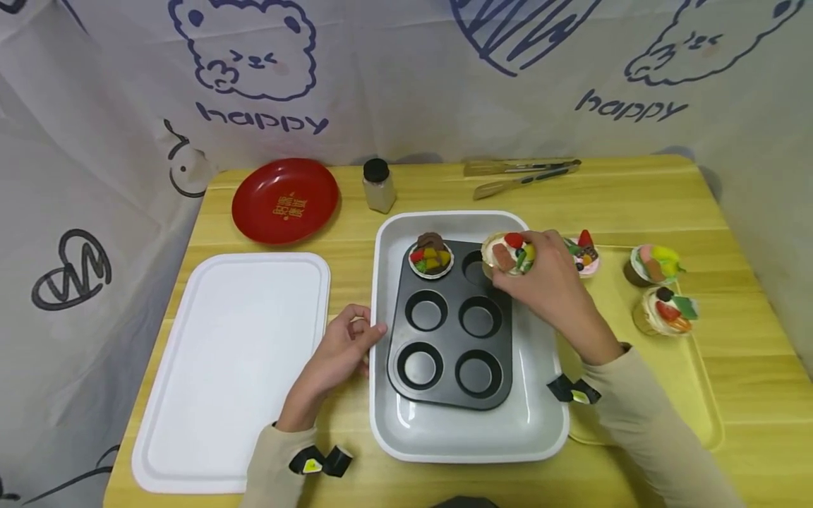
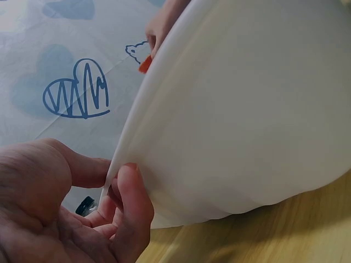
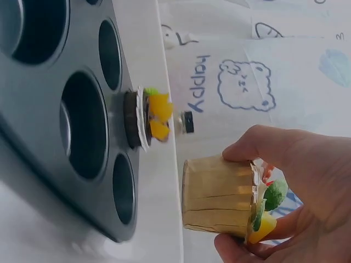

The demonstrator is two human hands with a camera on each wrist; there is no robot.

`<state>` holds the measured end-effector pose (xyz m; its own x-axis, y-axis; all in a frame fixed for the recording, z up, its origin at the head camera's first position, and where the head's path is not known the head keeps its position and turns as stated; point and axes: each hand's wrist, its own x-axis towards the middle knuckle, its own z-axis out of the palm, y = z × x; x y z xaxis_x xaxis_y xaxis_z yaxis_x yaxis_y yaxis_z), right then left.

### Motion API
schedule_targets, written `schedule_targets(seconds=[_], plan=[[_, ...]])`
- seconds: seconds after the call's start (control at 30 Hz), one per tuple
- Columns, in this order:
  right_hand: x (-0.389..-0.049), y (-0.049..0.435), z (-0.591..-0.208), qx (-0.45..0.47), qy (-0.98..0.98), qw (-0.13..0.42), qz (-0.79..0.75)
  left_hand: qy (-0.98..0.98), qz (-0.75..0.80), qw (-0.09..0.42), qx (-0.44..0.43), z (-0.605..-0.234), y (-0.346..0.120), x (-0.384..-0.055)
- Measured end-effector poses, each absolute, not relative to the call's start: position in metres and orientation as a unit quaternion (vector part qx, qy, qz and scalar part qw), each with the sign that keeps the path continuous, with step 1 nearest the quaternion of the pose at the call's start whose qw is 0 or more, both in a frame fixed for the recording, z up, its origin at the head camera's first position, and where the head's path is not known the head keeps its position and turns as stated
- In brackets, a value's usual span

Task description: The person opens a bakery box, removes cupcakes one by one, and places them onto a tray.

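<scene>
My right hand grips a cupcake with white cream and fruit bits, holding it above the top right cup of a dark muffin tin. Its tan paper case shows in the right wrist view, apart from the tin. A chocolate cupcake topped with fruit sits in the tin's top left cup. The tin lies inside a white basin. At the basin's left rim, my left hand pinches the edge between thumb and curled fingers, plain in the left wrist view.
A yellow tray on the right carries more cupcakes, among them a cream one and a dark-cased one. To the left lies a white tray. Behind are a red plate, a black-capped jar and tongs.
</scene>
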<state>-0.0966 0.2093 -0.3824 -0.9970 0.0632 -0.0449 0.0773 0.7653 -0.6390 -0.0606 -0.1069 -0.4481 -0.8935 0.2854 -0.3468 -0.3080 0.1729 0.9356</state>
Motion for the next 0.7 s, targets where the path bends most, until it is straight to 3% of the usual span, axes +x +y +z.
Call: schedule_targets(seconds=[0.7], plan=[[-0.056, 0.278, -0.388, 0.098, 0.940, -0.060, -0.322, 0.721, 0.652, 0.234, -0.012, -0.448, -0.106, -0.060]])
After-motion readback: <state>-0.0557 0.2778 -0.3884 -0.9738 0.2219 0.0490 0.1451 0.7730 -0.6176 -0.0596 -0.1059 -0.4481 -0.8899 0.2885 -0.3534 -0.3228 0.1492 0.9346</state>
